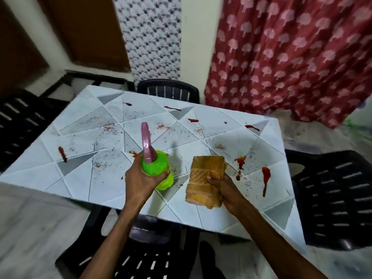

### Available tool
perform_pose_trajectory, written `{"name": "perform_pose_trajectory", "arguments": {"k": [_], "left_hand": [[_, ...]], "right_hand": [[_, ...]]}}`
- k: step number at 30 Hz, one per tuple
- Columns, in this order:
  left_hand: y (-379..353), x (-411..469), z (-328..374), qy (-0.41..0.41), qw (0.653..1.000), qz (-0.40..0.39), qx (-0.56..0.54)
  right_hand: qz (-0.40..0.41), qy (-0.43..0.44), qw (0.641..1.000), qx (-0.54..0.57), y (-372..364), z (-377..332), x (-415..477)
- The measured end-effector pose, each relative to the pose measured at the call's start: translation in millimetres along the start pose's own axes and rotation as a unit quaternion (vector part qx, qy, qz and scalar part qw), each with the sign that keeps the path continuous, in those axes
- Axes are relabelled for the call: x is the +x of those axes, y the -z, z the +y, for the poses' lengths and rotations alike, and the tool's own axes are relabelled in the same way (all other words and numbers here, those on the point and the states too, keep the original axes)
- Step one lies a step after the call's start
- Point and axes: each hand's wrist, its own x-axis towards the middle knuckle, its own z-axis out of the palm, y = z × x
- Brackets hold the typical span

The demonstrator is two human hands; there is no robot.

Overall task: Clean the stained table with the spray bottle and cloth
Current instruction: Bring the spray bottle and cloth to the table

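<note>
A white table (84,174) with grey triangle patterns carries red sauce smears, such as one at the right (265,176) and one at the left (62,154), plus scattered dark and red crumbs. My left hand (141,178) grips a green spray bottle (159,168) with a pink trigger head that points away from me over the table's middle. My right hand (223,190) holds a folded orange-brown cloth (205,180) just above the near part of the table.
Black plastic chairs stand around the table: one at the right (338,194), one at the far side (171,89), one at the left (22,119) and one below me (145,256). A red patterned curtain (291,53) hangs behind the far right corner.
</note>
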Motion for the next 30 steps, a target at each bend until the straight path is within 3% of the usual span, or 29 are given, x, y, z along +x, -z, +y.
{"name": "perform_pose_trajectory", "arguments": {"k": [3,7,17,30], "left_hand": [[-2,11,0,0.022,0.999,0.028,-0.010],[-2,33,-3,0.035,0.995,0.093,0.001],[16,146,-13,0.042,0.987,0.156,-0.010],[27,273,-54,0.062,0.989,0.136,-0.020]], "right_hand": [[-0.079,-0.008,0.997,-0.010,-9,-12,28],[-0.119,-0.039,0.990,-0.061,-27,-26,72],[-0.106,-0.060,0.982,-0.142,-71,-53,155],[-0.065,-0.062,0.988,-0.129,-116,-64,206]]}}
